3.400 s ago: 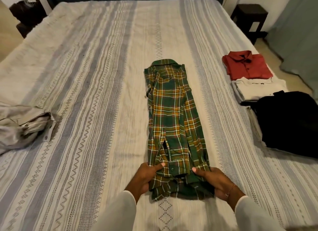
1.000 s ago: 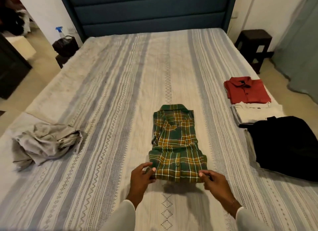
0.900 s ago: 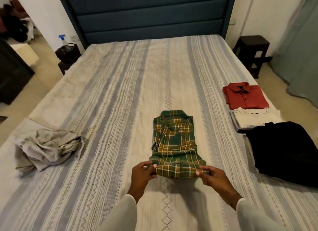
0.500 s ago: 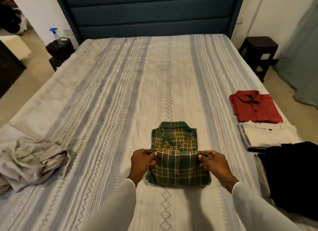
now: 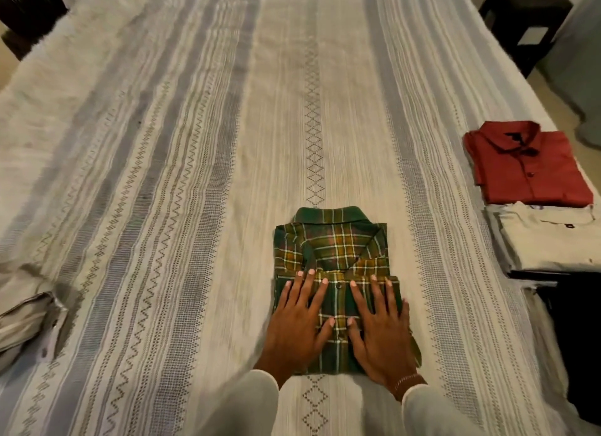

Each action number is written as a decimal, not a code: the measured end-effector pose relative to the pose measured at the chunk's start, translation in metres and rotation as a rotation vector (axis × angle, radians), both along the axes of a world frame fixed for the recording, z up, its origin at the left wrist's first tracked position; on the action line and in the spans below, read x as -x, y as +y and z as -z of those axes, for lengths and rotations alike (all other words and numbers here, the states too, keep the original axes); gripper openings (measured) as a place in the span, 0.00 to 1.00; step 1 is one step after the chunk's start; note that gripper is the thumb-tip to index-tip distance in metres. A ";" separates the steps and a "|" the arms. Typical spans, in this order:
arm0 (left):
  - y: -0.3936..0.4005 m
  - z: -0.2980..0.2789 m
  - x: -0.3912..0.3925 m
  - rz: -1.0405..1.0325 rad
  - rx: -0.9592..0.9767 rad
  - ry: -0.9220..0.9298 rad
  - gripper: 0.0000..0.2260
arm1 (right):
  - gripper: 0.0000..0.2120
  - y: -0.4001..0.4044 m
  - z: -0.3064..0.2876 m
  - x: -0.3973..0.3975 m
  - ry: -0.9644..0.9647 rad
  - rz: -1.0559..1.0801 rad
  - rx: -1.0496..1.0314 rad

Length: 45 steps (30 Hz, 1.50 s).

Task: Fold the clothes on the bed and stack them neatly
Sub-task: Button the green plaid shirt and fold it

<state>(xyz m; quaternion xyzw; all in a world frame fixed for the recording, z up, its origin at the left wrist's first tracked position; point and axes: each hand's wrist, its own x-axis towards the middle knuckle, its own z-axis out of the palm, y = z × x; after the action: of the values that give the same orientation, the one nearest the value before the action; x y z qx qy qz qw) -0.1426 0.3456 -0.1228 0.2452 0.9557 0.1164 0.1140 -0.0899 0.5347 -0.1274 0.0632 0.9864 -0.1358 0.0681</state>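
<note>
A green and yellow plaid shirt (image 5: pixel 331 243) lies folded into a compact rectangle on the striped bed cover (image 5: pixel 201 175), collar pointing away from me. My left hand (image 5: pixel 297 321) and my right hand (image 5: pixel 379 325) lie flat side by side on the shirt's near half, fingers straight and spread, pressing it down. At the bed's right edge sit a folded red shirt (image 5: pixel 527 165), a folded cream garment (image 5: pixel 546 240) and a black garment (image 5: pixel 575 338). A crumpled grey garment (image 5: pixel 26 321) lies unfolded at the left.
A dark stool (image 5: pixel 523 19) stands on the floor beyond the bed's right side. A dark object (image 5: pixel 22 6) sits off the far left corner. Bare bed cover stretches beyond the plaid shirt.
Both hands let go of the shirt's folded edge and now lie flat on top of it. The view has tilted down and closer to the bed.
</note>
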 end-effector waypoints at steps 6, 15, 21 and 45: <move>-0.002 0.023 -0.010 -0.032 0.044 -0.003 0.33 | 0.36 -0.002 0.022 -0.003 -0.047 0.004 -0.092; -0.025 -0.002 -0.022 0.177 0.001 -0.054 0.49 | 0.44 0.027 0.000 -0.013 -0.109 -0.259 0.052; -0.076 0.010 -0.058 0.214 0.116 0.014 0.37 | 0.46 0.045 0.009 -0.065 -0.032 -0.382 -0.062; -0.004 -0.042 0.093 -0.718 -0.381 -0.158 0.26 | 0.18 0.038 -0.059 0.072 0.128 0.754 0.681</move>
<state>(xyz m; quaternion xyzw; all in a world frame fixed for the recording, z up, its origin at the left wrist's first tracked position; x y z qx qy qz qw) -0.2358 0.3413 -0.0813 -0.0969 0.9302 0.3419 0.0919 -0.1619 0.5729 -0.0681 0.3804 0.7971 -0.4681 -0.0293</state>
